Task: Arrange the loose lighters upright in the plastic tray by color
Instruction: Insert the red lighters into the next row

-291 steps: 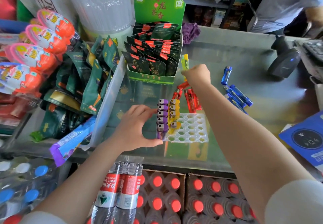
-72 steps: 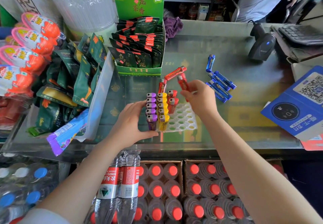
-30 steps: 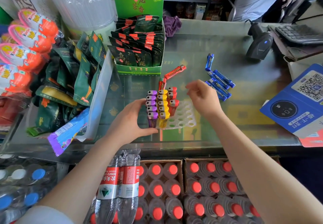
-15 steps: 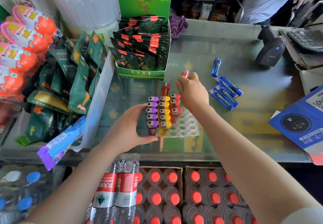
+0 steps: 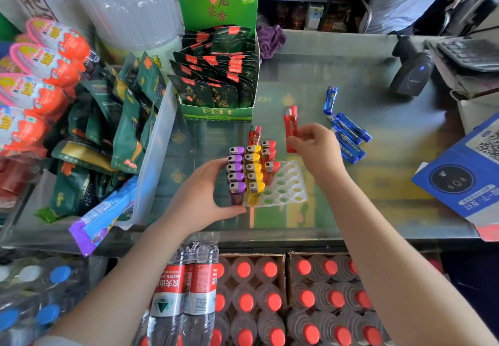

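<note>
A white plastic tray [image 5: 289,186] with round holes sits on the glass counter. Upright in it stand a row of purple lighters [image 5: 236,170], a row of yellow lighters [image 5: 253,170] and three red lighters [image 5: 270,156]. My left hand [image 5: 205,197] grips the tray's left side against the purple row. My right hand [image 5: 318,151] holds a red lighter [image 5: 291,126] in the air just beyond the tray. Another red lighter [image 5: 254,134] lies flat behind the tray. Several blue lighters [image 5: 348,134] lie loose to the right.
A green box of tea packets [image 5: 216,86] stands behind the tray. Snack bags [image 5: 108,129] crowd the left. A barcode scanner [image 5: 410,75] and a blue payment card [image 5: 464,175] are on the right. Bottle crates [image 5: 270,299] sit below the counter edge. A person stands at the far right.
My right hand reached to the far red lighter half a second ago and has now lifted it off the counter and drawn it back toward the tray. The left hand stays on the tray.
</note>
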Tool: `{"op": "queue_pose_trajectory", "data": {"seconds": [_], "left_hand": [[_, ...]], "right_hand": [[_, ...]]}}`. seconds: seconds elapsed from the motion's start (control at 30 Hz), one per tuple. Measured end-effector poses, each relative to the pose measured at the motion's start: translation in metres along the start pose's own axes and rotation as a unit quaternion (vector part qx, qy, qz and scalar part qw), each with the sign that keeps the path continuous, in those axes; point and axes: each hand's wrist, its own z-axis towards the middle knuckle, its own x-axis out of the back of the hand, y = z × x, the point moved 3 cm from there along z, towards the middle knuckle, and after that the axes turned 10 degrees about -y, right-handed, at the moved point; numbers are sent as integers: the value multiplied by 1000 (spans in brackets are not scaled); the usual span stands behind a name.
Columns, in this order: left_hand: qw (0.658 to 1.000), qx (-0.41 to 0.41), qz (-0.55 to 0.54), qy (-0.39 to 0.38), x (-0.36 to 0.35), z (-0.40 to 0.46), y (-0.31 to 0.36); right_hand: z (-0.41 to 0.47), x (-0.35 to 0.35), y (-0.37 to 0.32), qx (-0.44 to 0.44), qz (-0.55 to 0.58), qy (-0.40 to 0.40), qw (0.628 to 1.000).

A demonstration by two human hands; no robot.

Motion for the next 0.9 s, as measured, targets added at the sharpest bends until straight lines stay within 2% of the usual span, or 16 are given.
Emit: {"op": "queue_pose_trajectory", "data": {"seconds": [0.1,0.27,0.43,0.67,0.9], "left_hand": [[1000,-1,-4,14,-3,-3,4],[1000,-12,-11,18,-6,-1,8],[1000,-5,-12,18,-8,-4,5],[1000,-4,-11,16,-7,-2,4],[1000,-4,-1,4,-4,-1,3]], "right_hand": [[-47,0,7,67,64,-22,995],[-77,-16,18,136,-3,-70,988],[-74,-23,16,154,-26,-55,986],[-76,-31,18,231,-89,-20,969],[-75,-32,22,231,-114,-19,966]]}}
